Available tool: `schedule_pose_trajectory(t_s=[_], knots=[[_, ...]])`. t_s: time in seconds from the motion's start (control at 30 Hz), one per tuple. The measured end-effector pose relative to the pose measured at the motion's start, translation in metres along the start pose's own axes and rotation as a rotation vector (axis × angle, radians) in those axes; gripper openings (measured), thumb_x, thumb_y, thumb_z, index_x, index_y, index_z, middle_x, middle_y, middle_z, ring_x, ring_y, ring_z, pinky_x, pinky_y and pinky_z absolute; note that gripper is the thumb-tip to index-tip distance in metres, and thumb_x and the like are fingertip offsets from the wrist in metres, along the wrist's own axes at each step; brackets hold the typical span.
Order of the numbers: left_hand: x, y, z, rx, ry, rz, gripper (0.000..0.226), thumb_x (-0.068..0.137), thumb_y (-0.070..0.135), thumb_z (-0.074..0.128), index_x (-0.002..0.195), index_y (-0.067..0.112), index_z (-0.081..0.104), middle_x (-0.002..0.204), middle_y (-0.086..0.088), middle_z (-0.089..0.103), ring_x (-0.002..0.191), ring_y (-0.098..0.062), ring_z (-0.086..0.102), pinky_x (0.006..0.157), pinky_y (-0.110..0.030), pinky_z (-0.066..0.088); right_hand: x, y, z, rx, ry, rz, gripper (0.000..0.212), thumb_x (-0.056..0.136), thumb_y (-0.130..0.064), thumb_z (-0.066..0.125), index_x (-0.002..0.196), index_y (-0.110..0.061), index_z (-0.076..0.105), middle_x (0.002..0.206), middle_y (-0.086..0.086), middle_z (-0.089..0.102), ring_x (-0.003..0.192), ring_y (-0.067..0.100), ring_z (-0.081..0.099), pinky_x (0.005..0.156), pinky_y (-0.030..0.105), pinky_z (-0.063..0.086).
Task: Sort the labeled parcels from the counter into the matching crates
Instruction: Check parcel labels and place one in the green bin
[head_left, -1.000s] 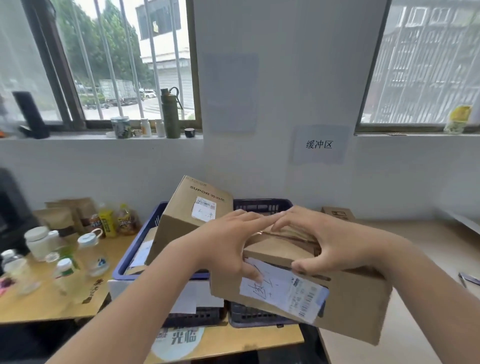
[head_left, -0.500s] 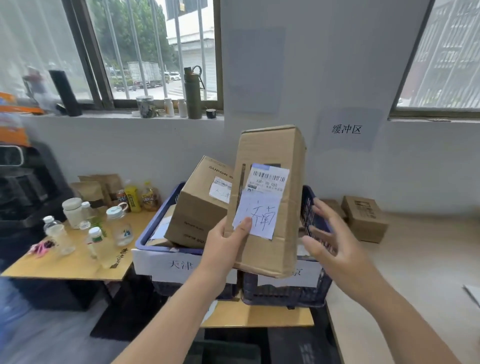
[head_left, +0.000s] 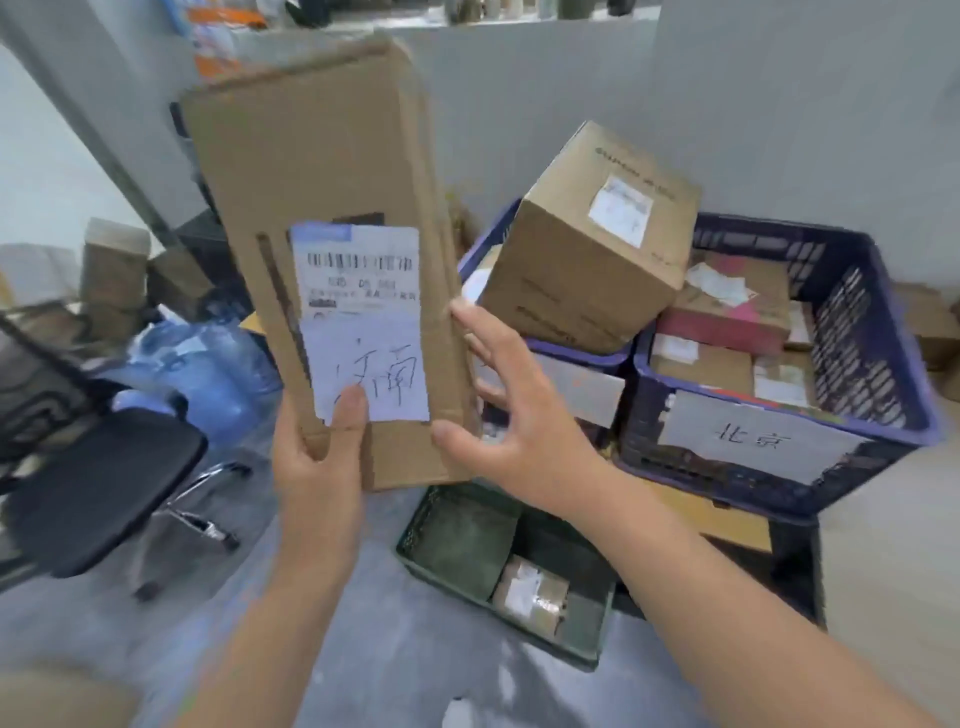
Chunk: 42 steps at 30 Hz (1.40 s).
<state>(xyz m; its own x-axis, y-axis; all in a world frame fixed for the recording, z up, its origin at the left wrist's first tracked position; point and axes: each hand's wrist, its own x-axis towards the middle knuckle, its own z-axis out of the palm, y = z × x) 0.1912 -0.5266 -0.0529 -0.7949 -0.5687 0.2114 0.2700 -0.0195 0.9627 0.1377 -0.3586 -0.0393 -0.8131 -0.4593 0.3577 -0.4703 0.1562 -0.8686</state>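
A tall cardboard parcel (head_left: 332, 171) stands upright in front of me, its white barcode label (head_left: 363, 322) with handwritten characters facing me. My left hand (head_left: 317, 457) grips its lower end, thumb pressed on the label. My right hand (head_left: 509, 415) is spread against the parcel's right edge, fingers straight. To the right stand two blue crates on a low table: the right crate (head_left: 878, 332) carries a handwritten paper sign (head_left: 748, 441) and holds several parcels; the left crate (head_left: 576, 353) holds a big brown box (head_left: 587, 244). A dark green crate (head_left: 587, 649) sits on the floor below with one small parcel (head_left: 530, 597).
A black office chair (head_left: 88, 478) stands on the floor at the left. Behind it lie blue bags (head_left: 208, 364) and stacked brown boxes (head_left: 114, 270). A grey wall rises behind the crates. The pale counter (head_left: 893, 571) runs along the right.
My view has swung down and left, bringing the floor, chair and green crate into sight. The parcel stays upright in my left hand; my right hand has closed in to touch its right edge.
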Motion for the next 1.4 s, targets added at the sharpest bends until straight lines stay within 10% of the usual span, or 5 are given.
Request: schedule_pose_trajectory(t_s=[0.13, 0.3, 0.4, 0.8, 1.4], knots=[[-0.035, -0.086, -0.083, 0.093, 0.355, -0.192, 0.060, 0.082, 0.060, 0.071, 0.132, 0.031, 0.058, 0.111, 0.023, 0.072, 0.107, 0.003, 0.067, 0.082, -0.011, 0.056, -0.009, 0.058, 0.094, -0.004, -0.273, 0.035, 0.085, 0.086, -0.015, 0.076, 0.157, -0.026, 0.030, 0.167, -0.010, 0.019, 0.152, 0.001, 0.018, 0.123, 0.030, 0.024], [-0.073, -0.224, -0.143, 0.332, 0.427, -0.545, 0.028, 0.098, 0.003, 0.060, 0.101, 0.031, 0.063, 0.069, 0.034, 0.069, 0.074, 0.020, 0.065, 0.063, 0.004, 0.044, -0.070, 0.196, 0.198, 0.038, -0.485, 0.348, 0.082, 0.091, -0.030, 0.068, 0.158, -0.039, 0.022, 0.167, -0.016, 0.014, 0.152, -0.002, 0.015, 0.124, 0.031, 0.021], [-0.078, -0.323, -0.164, 0.358, 0.363, -0.776, 0.032, 0.095, 0.012, 0.067, 0.127, 0.010, 0.065, 0.109, -0.009, 0.074, 0.110, -0.021, 0.068, 0.088, -0.019, 0.052, -0.111, 0.296, 0.243, 0.036, -0.462, 0.569, 0.082, 0.087, -0.041, 0.063, 0.157, -0.039, 0.022, 0.165, -0.015, 0.021, 0.150, -0.002, 0.019, 0.124, 0.032, 0.022], [-0.116, -0.673, -0.059, 0.437, -0.503, -0.952, 0.041, 0.100, 0.032, 0.059, 0.140, 0.029, 0.056, 0.137, 0.014, 0.059, 0.126, -0.015, 0.058, 0.102, -0.025, 0.043, -0.244, 0.595, 0.206, -0.045, 0.144, 1.183, 0.040, 0.097, -0.022, 0.064, 0.131, -0.027, 0.044, 0.129, -0.006, 0.061, 0.112, 0.011, 0.061, 0.086, 0.023, 0.051], [-0.173, -0.952, 0.029, 0.615, -0.971, -1.002, 0.075, 0.066, 0.062, 0.031, 0.133, 0.038, 0.053, 0.122, 0.007, 0.068, 0.106, -0.022, 0.066, 0.097, -0.047, 0.053, -0.285, 0.796, 0.149, -0.411, -0.146, 1.498, 0.020, 0.093, -0.014, 0.054, 0.107, -0.004, 0.043, 0.087, 0.019, 0.073, 0.061, 0.029, 0.076, 0.066, 0.046, 0.064]])
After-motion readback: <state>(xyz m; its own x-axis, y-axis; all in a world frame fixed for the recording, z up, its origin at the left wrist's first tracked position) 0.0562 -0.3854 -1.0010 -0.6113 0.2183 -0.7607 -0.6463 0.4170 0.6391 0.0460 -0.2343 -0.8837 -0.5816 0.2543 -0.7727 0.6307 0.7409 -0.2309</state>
